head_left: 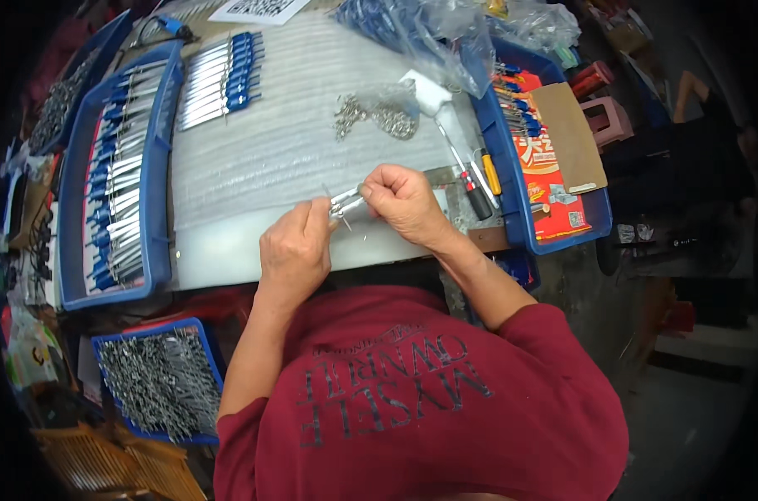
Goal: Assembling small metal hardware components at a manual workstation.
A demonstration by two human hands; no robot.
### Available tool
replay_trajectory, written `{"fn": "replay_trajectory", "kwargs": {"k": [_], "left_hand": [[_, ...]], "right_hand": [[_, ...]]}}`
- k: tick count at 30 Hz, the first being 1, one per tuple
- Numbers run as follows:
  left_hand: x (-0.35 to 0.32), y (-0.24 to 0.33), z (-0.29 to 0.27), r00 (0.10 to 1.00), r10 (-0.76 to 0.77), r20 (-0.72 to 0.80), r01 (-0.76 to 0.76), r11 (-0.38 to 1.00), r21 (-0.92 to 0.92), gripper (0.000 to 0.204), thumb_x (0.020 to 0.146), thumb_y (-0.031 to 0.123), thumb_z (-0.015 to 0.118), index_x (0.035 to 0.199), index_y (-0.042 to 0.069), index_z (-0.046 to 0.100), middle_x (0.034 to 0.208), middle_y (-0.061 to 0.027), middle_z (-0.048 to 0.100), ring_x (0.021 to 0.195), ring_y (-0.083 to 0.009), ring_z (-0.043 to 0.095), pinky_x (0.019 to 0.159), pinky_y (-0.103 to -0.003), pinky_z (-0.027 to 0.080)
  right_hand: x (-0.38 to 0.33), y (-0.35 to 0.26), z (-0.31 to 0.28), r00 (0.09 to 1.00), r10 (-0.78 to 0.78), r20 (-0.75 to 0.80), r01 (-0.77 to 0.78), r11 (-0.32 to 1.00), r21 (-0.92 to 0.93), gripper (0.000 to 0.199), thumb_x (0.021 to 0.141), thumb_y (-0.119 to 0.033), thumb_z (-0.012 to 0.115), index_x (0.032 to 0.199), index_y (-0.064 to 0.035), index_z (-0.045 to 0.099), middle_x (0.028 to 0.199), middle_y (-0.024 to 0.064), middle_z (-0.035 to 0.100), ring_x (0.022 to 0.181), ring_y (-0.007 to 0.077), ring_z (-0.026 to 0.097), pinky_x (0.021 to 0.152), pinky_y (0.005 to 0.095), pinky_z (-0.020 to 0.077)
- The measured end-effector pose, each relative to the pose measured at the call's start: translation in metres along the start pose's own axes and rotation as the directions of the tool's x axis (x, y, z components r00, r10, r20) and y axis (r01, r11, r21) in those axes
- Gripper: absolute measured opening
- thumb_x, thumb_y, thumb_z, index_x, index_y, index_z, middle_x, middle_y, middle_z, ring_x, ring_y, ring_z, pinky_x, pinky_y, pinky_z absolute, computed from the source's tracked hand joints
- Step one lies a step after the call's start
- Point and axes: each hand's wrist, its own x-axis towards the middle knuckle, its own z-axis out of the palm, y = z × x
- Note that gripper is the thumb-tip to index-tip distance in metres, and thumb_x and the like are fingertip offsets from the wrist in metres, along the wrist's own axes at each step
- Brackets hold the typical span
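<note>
2 hands [295,248] [402,204], pale worktop [254,188], blue trays [160,188] [506,179], dark floor [583,321]

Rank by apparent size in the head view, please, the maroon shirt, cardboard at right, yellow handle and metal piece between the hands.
1. Maroon shirt
2. Cardboard
Unsure: yellow handle and metal piece look similarly small; left hand and right hand hide part of the latter.

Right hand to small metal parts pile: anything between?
Head view: just bare whitish mat between right hand and small metal parts.
</note>
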Motion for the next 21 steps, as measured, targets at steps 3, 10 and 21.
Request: {"fn": "replay_trajectory", "kwargs": {"k": [3,10,21], "left_hand": [[0.0,-0.005,0.006,1.0,0.015,-0.001,-0.015,0.999,-0.028,0.026,0.068,0.003,0.058,0.093,0.001,0.049,0.066,-0.0117,0.047,0.054,-0.0278,0.049,0.046,-0.036,0.038],[-0.003,-0.022,0.021,0.999,-0.026,0.034,0.025,0.999,0.026,0.024,0.067,0.002,0.057,0.09,0.002,0.049,0.064,-0.0116,0.045,0.054,-0.0285,0.048,0.046,-0.036,0.038],[-0.006,-0.029,0.029,0.996,-0.069,0.05,0.067,0.997,0.034,0.02,0.067,0.004,0.057,0.085,0.004,0.048,0.062,-0.0111,0.043,0.052,-0.0283,0.047,0.044,-0.037,0.036]], "right_hand": [[0.008,-0.009,-0.012,0.995,0.003,0.1,0.023,0.966,-0.257,0.016,0.079,-0.014,0.053,0.068,-0.0026,0.053,0.056,-0.0023,0.049,0.052,0.0043,0.041,0.047,0.0204,0.0338],[0.098,-0.064,-0.116,0.771,-0.492,-0.405,0.018,0.652,-0.758,0.027,0.076,-0.024,0.051,0.077,0.0018,0.058,0.064,0.0128,0.058,0.061,0.0186,0.057,0.057,0.0303,0.0425],[0.219,0.014,-0.196,0.987,-0.135,-0.087,-0.045,0.289,-0.956,0.024,0.069,-0.015,0.049,0.088,-0.0058,0.061,0.081,0.018,0.059,0.078,0.0341,0.056,0.071,0.0377,0.0437]]}}
